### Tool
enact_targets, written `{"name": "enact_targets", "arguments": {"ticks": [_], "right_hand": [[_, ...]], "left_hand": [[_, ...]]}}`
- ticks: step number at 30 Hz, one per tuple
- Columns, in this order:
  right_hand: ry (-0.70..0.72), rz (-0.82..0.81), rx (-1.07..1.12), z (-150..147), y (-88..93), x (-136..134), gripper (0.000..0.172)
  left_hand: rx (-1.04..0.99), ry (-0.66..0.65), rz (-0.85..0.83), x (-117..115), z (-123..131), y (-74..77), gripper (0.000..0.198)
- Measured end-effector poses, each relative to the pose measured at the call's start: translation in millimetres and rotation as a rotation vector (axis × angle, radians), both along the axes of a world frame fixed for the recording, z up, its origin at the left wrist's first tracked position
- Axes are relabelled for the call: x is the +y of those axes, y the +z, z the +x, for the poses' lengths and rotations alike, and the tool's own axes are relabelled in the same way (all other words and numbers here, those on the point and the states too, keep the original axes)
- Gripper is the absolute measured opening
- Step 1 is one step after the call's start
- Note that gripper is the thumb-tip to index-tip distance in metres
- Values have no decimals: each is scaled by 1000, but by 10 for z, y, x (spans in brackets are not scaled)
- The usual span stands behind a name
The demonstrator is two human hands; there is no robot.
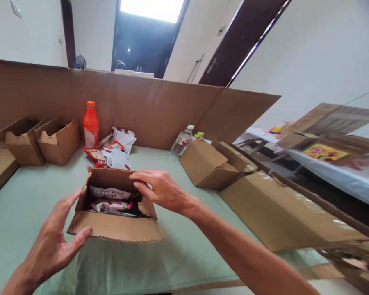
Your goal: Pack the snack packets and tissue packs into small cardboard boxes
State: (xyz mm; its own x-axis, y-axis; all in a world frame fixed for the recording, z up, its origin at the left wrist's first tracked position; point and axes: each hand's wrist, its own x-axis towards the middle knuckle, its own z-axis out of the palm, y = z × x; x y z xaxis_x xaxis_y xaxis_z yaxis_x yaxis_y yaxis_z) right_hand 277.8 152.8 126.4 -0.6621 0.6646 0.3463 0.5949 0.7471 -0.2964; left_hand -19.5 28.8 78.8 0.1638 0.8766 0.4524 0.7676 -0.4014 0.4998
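A small open cardboard box (117,230) sits on the green table (24,205), with several food packets (110,198) inside it. My left hand (53,241) is open beside the box's left front corner, fingers spread, thumb close to the near flap. My right hand (160,189) reaches over the box's right side; its fingers are stretched out over the far right flap and hold nothing that I can see.
Behind the box lie loose snack packets (115,152) and an orange bottle (91,125). Two small open boxes (39,140) stand at the back left. A water bottle (181,141), a closed box (207,164) and flattened cardboard (283,211) lie right. A cardboard wall (160,110) backs the table.
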Motion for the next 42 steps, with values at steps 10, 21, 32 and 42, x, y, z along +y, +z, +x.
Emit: {"name": "enact_targets", "arguments": {"ticks": [10,21,32,42], "right_hand": [[-101,122,370,62,-314,80,33],[137,-149,306,356,-696,-84,57],[123,40,142,435,-1079,-239,75],[322,-18,195,75,-1010,31,72]], "left_hand": [[-46,-128,-172,91,-86,20,52],[-54,83,-99,663,152,-198,47],[47,-155,-243,449,-150,-229,58],[324,10,-86,147,-550,-290,63]]}}
